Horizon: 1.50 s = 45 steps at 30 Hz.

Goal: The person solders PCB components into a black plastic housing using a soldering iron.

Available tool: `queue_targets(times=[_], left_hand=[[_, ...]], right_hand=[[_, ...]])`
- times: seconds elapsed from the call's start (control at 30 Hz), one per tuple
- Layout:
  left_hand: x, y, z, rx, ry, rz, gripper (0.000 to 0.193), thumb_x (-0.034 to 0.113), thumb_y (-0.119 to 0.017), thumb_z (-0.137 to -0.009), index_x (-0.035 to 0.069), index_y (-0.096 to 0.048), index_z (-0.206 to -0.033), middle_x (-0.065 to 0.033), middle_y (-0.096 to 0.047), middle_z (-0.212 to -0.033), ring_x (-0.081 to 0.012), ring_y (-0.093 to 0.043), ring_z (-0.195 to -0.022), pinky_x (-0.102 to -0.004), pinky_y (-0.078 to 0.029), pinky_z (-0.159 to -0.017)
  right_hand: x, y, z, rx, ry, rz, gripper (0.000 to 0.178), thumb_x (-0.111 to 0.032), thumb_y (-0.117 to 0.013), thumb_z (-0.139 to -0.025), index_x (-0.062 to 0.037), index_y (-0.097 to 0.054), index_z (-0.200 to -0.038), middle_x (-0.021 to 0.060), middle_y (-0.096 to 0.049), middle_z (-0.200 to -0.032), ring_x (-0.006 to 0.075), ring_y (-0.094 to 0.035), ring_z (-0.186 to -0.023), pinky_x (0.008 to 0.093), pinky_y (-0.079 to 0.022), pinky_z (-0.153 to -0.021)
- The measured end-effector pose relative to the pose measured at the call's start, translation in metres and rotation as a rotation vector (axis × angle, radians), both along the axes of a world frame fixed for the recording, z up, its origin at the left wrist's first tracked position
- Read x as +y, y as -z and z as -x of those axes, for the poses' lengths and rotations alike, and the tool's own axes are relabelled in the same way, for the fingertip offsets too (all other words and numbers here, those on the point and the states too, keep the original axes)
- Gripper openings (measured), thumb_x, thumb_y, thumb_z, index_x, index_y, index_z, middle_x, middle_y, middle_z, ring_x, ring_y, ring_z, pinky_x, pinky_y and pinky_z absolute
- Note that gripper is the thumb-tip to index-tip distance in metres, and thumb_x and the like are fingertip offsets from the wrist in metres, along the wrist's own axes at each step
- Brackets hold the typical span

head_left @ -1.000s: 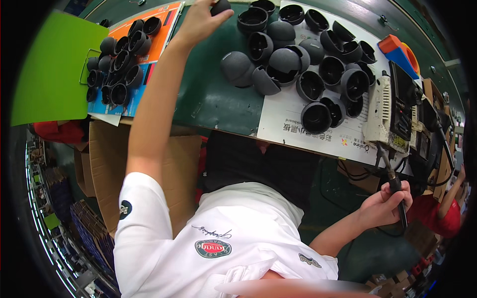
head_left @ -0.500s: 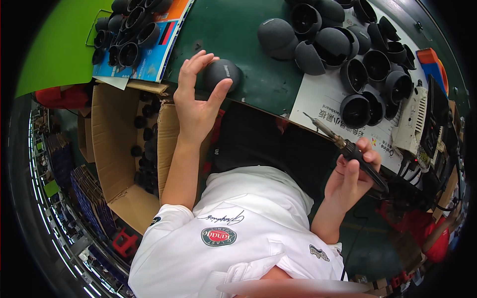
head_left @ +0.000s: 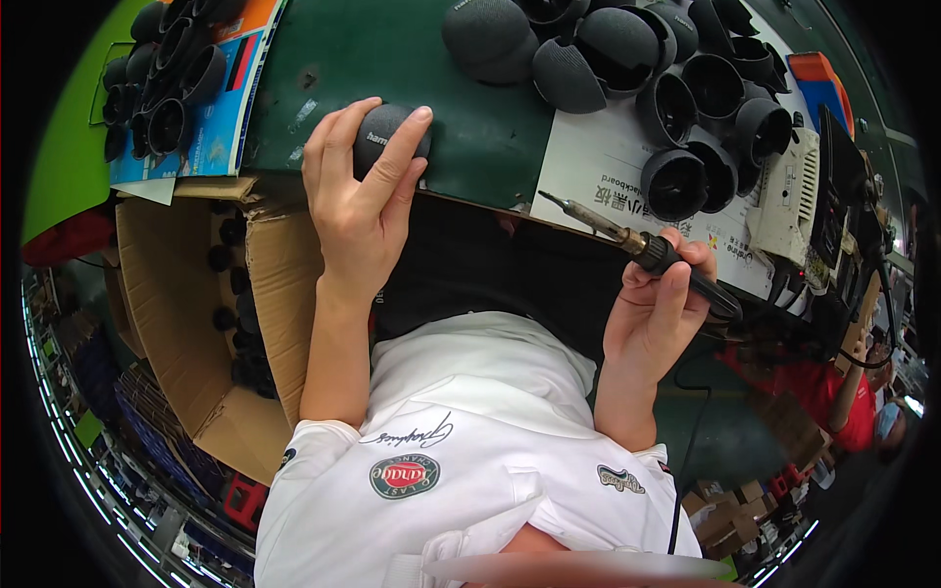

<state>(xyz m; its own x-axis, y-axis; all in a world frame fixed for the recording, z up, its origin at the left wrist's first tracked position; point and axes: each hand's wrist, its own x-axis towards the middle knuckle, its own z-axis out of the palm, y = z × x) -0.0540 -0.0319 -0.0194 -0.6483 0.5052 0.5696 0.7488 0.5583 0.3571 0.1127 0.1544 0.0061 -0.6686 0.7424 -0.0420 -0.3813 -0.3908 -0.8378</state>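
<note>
My left hand grips a dark grey, fabric-textured round shell, fingers on its left side and over its right. The shell rests on the green tabletop near the front edge. Light printing shows on its upper face. In my right hand is a soldering iron with a black handle, its metal tip pointing up and left, short of the table edge. Similar shells lie heaped right of the left hand, several with their hollow black insides showing.
More shells sit on a blue and orange printed sheet at the left. An open cardboard box with dark round pieces stands below. A whitish soldering station is at the right, with cables. A person in red is far right.
My left hand has turned and its fingers have closed further over the shell. The soldering iron's tip has come nearer the left hand. The whole view has shifted.
</note>
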Motion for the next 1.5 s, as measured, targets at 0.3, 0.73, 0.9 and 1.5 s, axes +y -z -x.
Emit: queue_targets(times=[0.3,0.73,0.9,1.5], left_hand=[[0.009,-0.026,-0.015,-0.725,0.036,-0.747,0.048,0.024,-0.055,-0.091,-0.002,-0.044,-0.129,-0.0142,-0.061,-0.103,-0.0180,-0.061,-0.078,-0.0231,-0.049,-0.065],[0.043,-0.018,-0.051,-1.690,0.397,-0.989,0.052,0.038,-0.029,-0.096,0.002,-0.030,-0.133,-0.0307,-0.053,-0.109,-0.0234,-0.061,-0.065,-0.0290,-0.050,-0.048],[0.043,-0.016,-0.052,-1.722,0.422,-1.096,0.050,0.034,-0.039,-0.095,-0.004,-0.042,-0.127,-0.0131,-0.062,-0.090,-0.0161,-0.061,-0.065,-0.0253,-0.048,-0.052],[0.044,-0.017,-0.054,-1.668,0.347,-1.032,0.045,0.030,-0.043,-0.094,-0.002,-0.049,-0.125,-0.0054,-0.063,-0.098,-0.0082,-0.060,-0.083,-0.0215,-0.049,-0.063]], right_hand=[[0.017,-0.002,-0.008,-0.034,0.053,-0.151,0.024,-0.011,-0.063,-0.086,-0.0043,-0.051,-0.105,0.0143,-0.049,-0.105,0.0112,-0.054,-0.065,0.0205,-0.047,-0.054],[0.026,-0.027,-0.008,-0.144,0.105,-0.514,0.041,-0.030,-0.079,-0.071,-0.0085,-0.047,-0.084,0.0102,-0.052,-0.087,0.0125,-0.055,-0.060,0.0197,-0.050,-0.049],[0.026,-0.029,-0.004,-0.154,0.152,-0.652,0.041,-0.031,-0.081,-0.070,-0.0113,-0.046,-0.080,0.0084,-0.056,-0.084,0.0121,-0.053,-0.066,0.0193,-0.045,-0.059],[0.027,-0.027,0.009,-0.103,-0.037,-0.842,0.035,-0.013,-0.084,-0.065,-0.0116,-0.054,-0.084,0.0100,-0.059,-0.088,0.0116,-0.056,-0.066,0.0204,-0.046,-0.058]])
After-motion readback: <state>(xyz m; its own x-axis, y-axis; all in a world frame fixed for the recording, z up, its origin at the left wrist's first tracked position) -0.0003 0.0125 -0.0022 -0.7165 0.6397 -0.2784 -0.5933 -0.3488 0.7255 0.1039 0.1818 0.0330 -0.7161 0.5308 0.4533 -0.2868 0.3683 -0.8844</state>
